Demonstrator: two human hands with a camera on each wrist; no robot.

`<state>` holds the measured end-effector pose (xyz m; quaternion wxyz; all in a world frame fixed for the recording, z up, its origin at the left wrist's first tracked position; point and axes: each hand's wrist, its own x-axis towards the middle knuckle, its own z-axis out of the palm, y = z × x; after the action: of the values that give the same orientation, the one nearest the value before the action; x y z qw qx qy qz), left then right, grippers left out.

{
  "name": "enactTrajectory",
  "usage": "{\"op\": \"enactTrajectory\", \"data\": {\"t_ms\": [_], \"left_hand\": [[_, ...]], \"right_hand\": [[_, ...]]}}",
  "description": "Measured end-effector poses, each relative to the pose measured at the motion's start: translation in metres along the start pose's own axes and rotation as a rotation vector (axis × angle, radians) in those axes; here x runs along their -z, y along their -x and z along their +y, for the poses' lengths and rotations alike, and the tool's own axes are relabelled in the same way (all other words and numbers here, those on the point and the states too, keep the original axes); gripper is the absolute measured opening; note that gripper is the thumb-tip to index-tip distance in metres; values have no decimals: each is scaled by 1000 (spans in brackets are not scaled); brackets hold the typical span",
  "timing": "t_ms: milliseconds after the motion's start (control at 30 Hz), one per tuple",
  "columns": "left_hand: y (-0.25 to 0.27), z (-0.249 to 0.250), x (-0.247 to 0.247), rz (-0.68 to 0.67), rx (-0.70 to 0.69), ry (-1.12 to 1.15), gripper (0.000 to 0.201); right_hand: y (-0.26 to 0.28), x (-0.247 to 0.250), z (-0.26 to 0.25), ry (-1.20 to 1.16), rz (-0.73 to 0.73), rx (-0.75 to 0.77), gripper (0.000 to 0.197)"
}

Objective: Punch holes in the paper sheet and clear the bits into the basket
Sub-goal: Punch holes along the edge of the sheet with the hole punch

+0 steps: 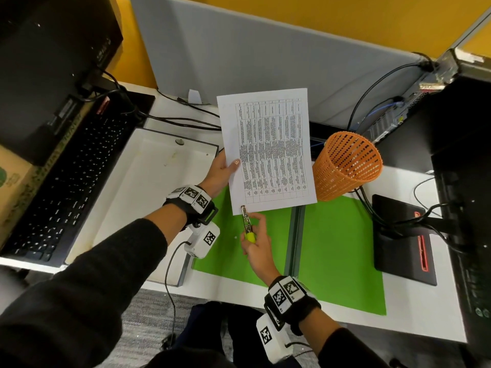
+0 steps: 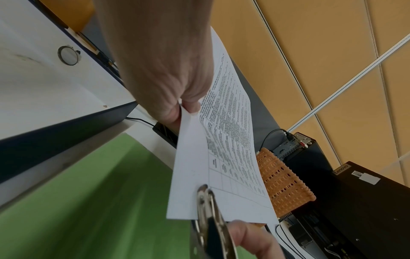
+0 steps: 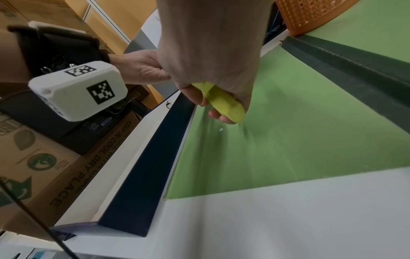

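Note:
A printed paper sheet [image 1: 268, 152] with a table on it is held up over the desk. My left hand [image 1: 223, 168] pinches its left edge between thumb and fingers, also seen in the left wrist view [image 2: 188, 108]. My right hand [image 1: 255, 240] grips a metal hole punch [image 1: 247, 221] by its yellow handles [image 3: 224, 101]. The punch's head [image 2: 204, 194] sits over the sheet's near left corner. One small white paper bit [image 1: 236, 237] lies on the green mat [image 1: 340, 248]. An orange mesh basket [image 1: 345, 166] stands just right of the sheet.
A white tray [image 1: 148, 187] lies left of the mat, with a black keyboard [image 1: 71, 181] beyond it. A monitor base [image 1: 401, 235] and cables sit at the right, a computer tower [image 1: 451, 115] behind. A grey partition [image 1: 265, 49] backs the desk.

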<state>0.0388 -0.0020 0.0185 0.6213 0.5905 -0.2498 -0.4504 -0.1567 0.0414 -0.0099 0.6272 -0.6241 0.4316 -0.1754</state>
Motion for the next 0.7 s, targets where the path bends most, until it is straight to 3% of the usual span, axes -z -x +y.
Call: {"op": "enactTrajectory", "data": {"t_ms": [467,700], "left_hand": [[-1,3,-1,-2,3,-25,41],[0,0,4,30,21,-36,44]], "right_hand": [[7,0,-8,-30,-12,23,68],[4,4,-13,7,-71,61,86]]}}
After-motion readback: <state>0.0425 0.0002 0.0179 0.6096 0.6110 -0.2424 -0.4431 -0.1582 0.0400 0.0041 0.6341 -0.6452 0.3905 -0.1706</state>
